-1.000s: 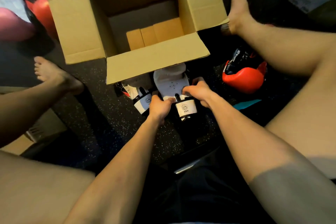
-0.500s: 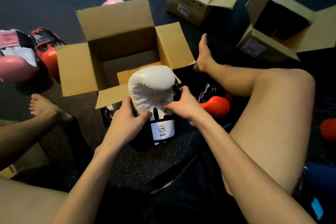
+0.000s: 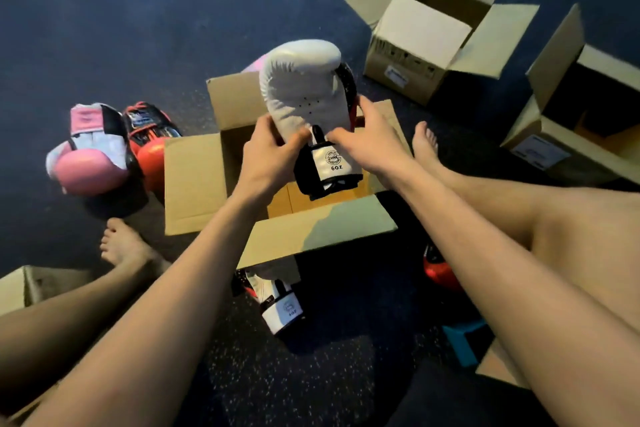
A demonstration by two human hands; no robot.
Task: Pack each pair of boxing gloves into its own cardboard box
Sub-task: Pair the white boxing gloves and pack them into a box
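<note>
**White 6 oz glove held upright over the open box**

At the far left a pink boxing glove (image 3: pixel 88 163) lay on the dark floor (image 3: pixel 138 10), with a red-and-black glove (image 3: pixel 152 139) just beside it, against the left flap of the open cardboard box (image 3: pixel 194 180). The left forearm reached forward from the lower left. The left hand (image 3: pixel 270 152) gripped the white boxing glove (image 3: pixel 304 94) low on its left side, fingers curled behind it and thumb laid across the front near the wrist. The glove stood upright in the air, padding up. Its black-and-white cuff, marked 6 oz, hung down over the box's opening, above the box floor. The right arm came in from the lower right. The right hand (image 3: pixel 374 135) held the glove's right side, fingers spread round its edge and thumb stretched toward the cuff strap. A second white glove (image 3: pixel 280 302) lay on the floor, partly under the box's near flap. Further right, a red glove (image 3: pixel 440 270) showed behind the right forearm. Two more open boxes (image 3: pixel 426 42) stood well apart at the upper right.
</note>
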